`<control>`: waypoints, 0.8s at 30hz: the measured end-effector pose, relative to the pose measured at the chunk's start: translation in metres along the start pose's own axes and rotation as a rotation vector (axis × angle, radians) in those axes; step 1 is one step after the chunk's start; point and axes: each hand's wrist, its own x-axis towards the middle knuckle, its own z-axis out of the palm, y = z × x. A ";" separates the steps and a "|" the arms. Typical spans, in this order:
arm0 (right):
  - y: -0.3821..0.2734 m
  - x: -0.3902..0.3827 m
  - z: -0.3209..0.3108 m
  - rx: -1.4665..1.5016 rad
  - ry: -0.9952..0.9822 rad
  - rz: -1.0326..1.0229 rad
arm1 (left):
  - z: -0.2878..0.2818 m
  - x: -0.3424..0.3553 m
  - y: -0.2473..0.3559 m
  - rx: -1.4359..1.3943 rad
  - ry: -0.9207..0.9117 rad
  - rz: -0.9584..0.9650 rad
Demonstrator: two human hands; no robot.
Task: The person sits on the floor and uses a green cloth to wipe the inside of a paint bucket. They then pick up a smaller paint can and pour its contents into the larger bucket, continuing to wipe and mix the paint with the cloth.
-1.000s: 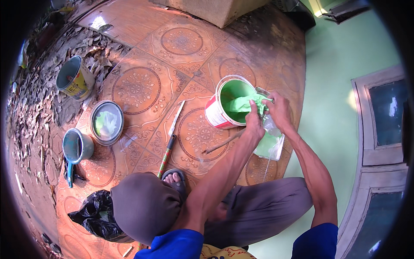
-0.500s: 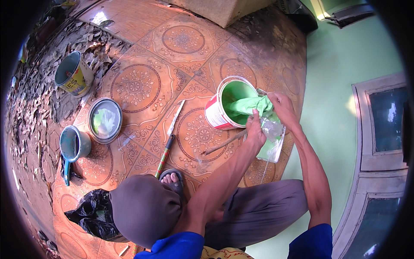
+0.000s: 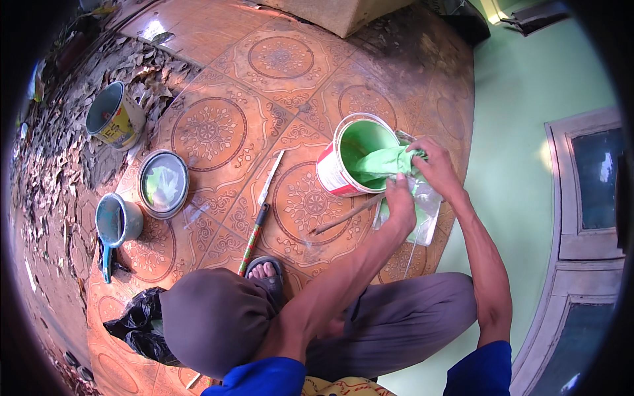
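Observation:
A white-and-red bucket (image 3: 333, 173) of green paint lies tipped toward me. At its mouth my right hand (image 3: 429, 162) grips a crumpled, paint-covered green bag (image 3: 380, 165). My left hand (image 3: 400, 197) is just below, thumb raised against the bag's underside, fingers curled and partly hidden. Beneath both hands is a paint-smeared tray (image 3: 422, 228) with clear plastic on it. A wooden stick (image 3: 330, 224) slants beside the bucket toward my left hand.
On the tiled floor (image 3: 238, 92) at left are a round lid (image 3: 163, 185), a dipper (image 3: 122, 224), another bucket (image 3: 112, 115) and a black bag (image 3: 139, 330). A long-handled blade (image 3: 271, 178) lies near my foot. A green wall (image 3: 502, 165) with a window stands at right.
My left hand has shifted down and to the right along the green bag, its thumb now lower. My right hand stays on the bag's end.

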 end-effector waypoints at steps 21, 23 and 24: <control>0.029 -0.007 -0.004 -0.072 -0.184 0.046 | -0.028 -0.026 -0.005 -0.057 -0.266 -0.224; 0.028 -0.009 -0.004 -0.042 -0.208 0.051 | -0.031 -0.026 -0.004 -0.076 -0.267 -0.216; 0.026 -0.012 -0.004 -0.010 -0.222 0.083 | -0.036 -0.025 -0.003 -0.211 -0.252 -0.262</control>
